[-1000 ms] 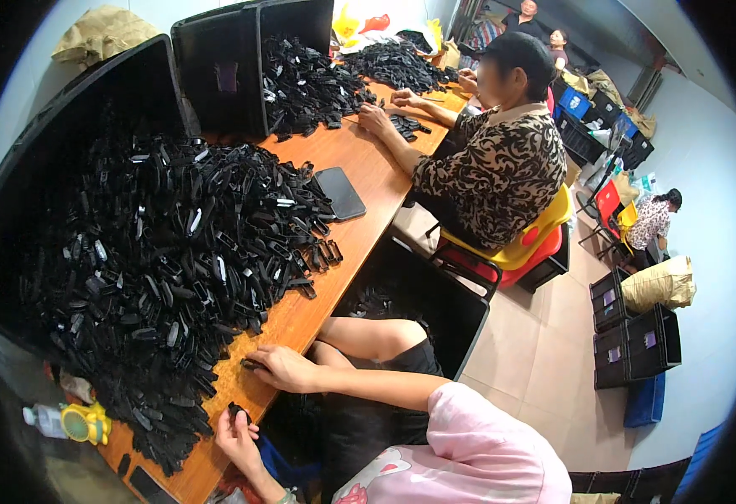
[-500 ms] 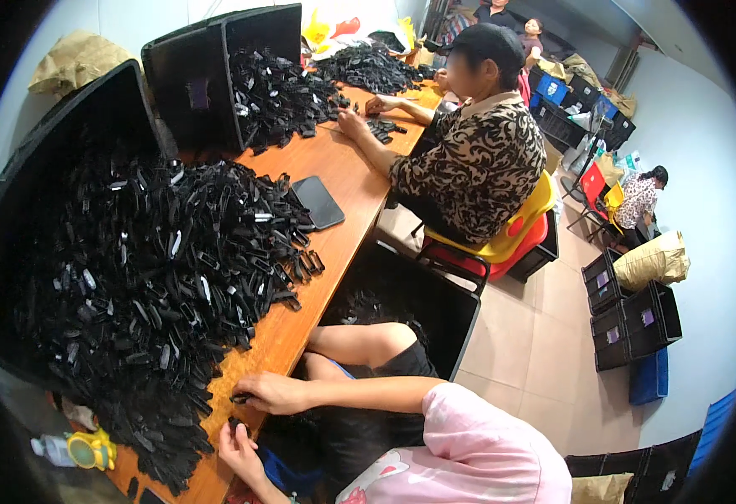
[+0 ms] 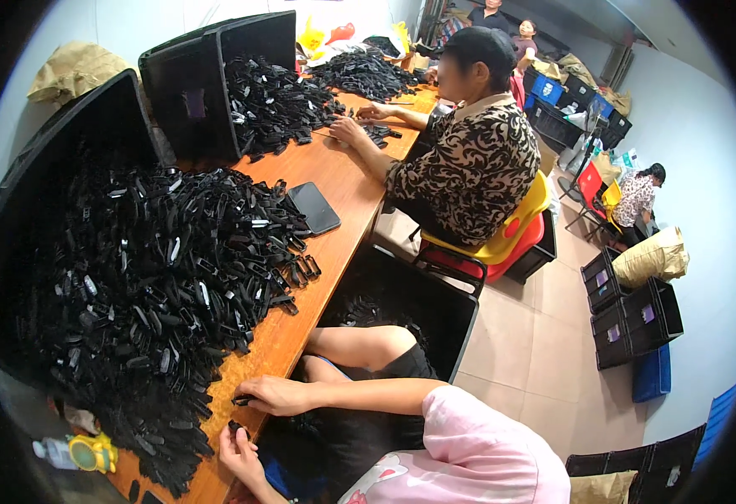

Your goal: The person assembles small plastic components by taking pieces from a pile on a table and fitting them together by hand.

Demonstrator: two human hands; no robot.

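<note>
My right hand [image 3: 277,395] pinches a small black plastic piece [image 3: 241,401] at the table's front edge. Just below it, my left hand [image 3: 240,455] is closed on another small black plastic piece [image 3: 234,427] between thumb and fingers. The two pieces are a short way apart, and their exact kind is too small to tell. Beside both hands spreads a large heap of narrow black plastic pieces [image 3: 175,269], some shaped like open loops. It spills from a tipped black bin [image 3: 15,181] onto the wooden table [image 3: 347,244].
A dark phone [image 3: 313,207] lies beside the heap. Further along, a co-worker [image 3: 469,160] handles similar pieces from a second black bin [image 3: 185,101]. Next to my legs stands a black crate [image 3: 444,315]. A yellow toy-like object [image 3: 92,453] and a clear bottle [image 3: 53,454] are at lower left.
The whole view has shifted slightly. My hands keep nearly the same place and hold on the pieces. The co-worker's hands have moved a little over their pieces.
</note>
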